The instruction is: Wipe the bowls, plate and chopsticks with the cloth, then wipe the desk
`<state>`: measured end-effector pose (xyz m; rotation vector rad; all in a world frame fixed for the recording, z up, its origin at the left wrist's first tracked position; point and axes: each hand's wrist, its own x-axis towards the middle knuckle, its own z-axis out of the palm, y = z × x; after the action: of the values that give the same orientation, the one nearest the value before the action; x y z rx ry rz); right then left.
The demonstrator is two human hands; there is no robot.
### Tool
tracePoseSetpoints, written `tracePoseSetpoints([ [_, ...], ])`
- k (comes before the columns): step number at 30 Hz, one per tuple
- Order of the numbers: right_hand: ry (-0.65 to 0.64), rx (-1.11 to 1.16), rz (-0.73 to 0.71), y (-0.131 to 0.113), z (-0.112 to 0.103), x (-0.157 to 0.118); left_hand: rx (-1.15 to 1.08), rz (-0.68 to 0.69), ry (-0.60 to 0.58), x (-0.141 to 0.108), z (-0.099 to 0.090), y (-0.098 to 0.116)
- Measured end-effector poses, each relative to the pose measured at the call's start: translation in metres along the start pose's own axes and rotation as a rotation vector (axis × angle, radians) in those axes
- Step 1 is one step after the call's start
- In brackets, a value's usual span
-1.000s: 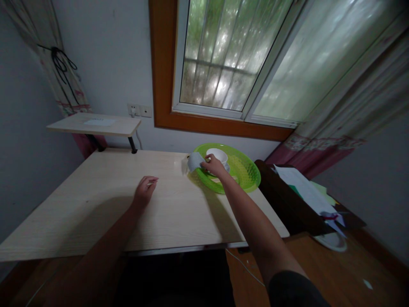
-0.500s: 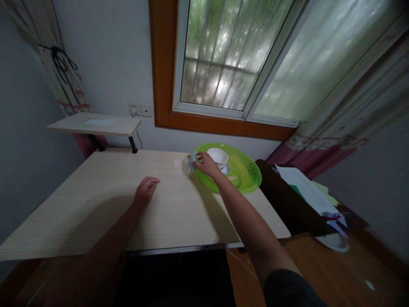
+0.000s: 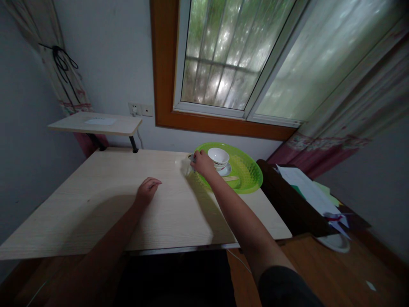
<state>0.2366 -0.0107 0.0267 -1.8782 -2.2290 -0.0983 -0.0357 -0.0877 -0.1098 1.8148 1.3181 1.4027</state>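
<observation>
My right hand (image 3: 202,163) reaches to the left rim of a green plastic basket (image 3: 246,185). Its fingers are closed on a small grey thing (image 3: 192,158), mostly hidden behind them, so its kind is unclear. Right of that hand, white bowls (image 3: 218,155) sit stacked in the basket on a pale dish (image 3: 226,170). A light-coloured bundle of sticks, like chopsticks (image 3: 231,178), lies in front of the bowls. Away to the left, my left hand (image 3: 148,189) rests at the tabletop, fingers loosely curved and extended, with nothing visible in it.
A pale wooden table (image 3: 179,213) spans the view. At its back left stands a small raised shelf (image 3: 121,125) with a paper (image 3: 100,121) on it. Papers (image 3: 303,187) lie on a dark brown piece of furniture (image 3: 281,209) to the right. A window is behind.
My right hand has shifted slightly left, its fingers now covering more of the grey thing. My left hand has stayed nearly where it was.
</observation>
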Motion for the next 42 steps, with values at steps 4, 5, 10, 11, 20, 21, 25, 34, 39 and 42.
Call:
tracePoseSetpoints([
  [4, 0.038, -0.034, 0.004, -0.004, 0.003, -0.005, 0.019, 0.015, -0.008, -0.001, 0.000, -0.003],
  [5, 0.044, -0.036, 0.001, -0.004, 0.003, -0.006, 0.023, 0.016, -0.009, -0.001, 0.000, -0.003],
  [10, 0.023, -0.033, 0.007, -0.005, 0.004, -0.005, 0.037, 0.007, -0.011, 0.000, 0.001, -0.007],
  [11, 0.022, -0.033, 0.010, -0.005, 0.005, -0.004, 0.041, 0.006, -0.013, 0.000, 0.001, -0.008],
  [20, 0.026, -0.011, 0.022, -0.005, 0.005, -0.006, 0.024, -0.020, -0.015, 0.000, 0.002, -0.008],
  [21, 0.029, -0.010, 0.027, -0.005, 0.005, -0.006, 0.024, -0.023, -0.014, 0.000, 0.001, -0.008],
  [25, 0.084, -0.007, 0.017, -0.003, 0.002, -0.012, 0.024, -0.037, -0.006, 0.000, 0.000, -0.004],
  [34, 0.159, 0.108, -0.531, 0.006, 0.005, -0.082, 0.023, -0.046, -0.007, -0.001, -0.001, -0.001],
  [39, 0.110, 0.280, -0.684, 0.023, 0.051, -0.128, 0.032, -0.045, -0.007, -0.001, 0.001, -0.004],
  [42, 0.178, 0.415, -0.549, 0.033, 0.072, -0.143, 0.043, -0.042, -0.011, -0.001, 0.001, -0.002],
])
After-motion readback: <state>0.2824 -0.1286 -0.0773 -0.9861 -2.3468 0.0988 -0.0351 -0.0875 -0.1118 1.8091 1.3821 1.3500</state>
